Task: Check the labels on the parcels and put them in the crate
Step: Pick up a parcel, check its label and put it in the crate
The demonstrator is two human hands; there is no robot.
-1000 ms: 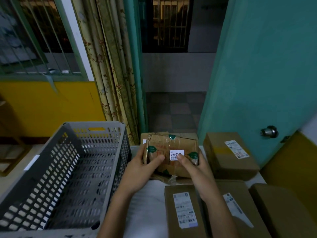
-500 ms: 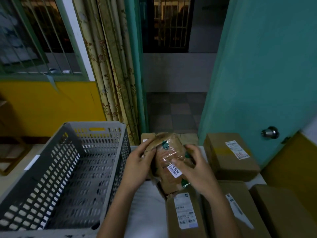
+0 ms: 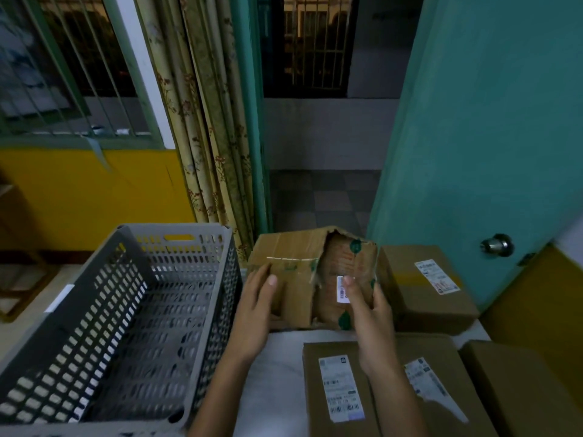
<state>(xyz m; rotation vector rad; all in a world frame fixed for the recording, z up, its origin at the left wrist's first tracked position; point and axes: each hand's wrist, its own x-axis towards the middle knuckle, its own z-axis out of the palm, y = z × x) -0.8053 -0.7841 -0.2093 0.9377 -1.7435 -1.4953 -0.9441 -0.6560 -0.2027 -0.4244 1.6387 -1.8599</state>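
Looks like a room in a house, used for sorting mail: floral curtain (image 3: 208,127), barred window (image 3: 63,64), teal door (image 3: 492,121) with round knob (image 3: 497,245), yellow wall (image 3: 94,190), labelled cardboard boxes (image 3: 426,288) beside a grey plastic crate (image 3: 126,326).

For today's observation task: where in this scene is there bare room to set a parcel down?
Free: inside the grey crate, and the white table strip between crate and labelled box. Crowded: the right side, packed with boxes.
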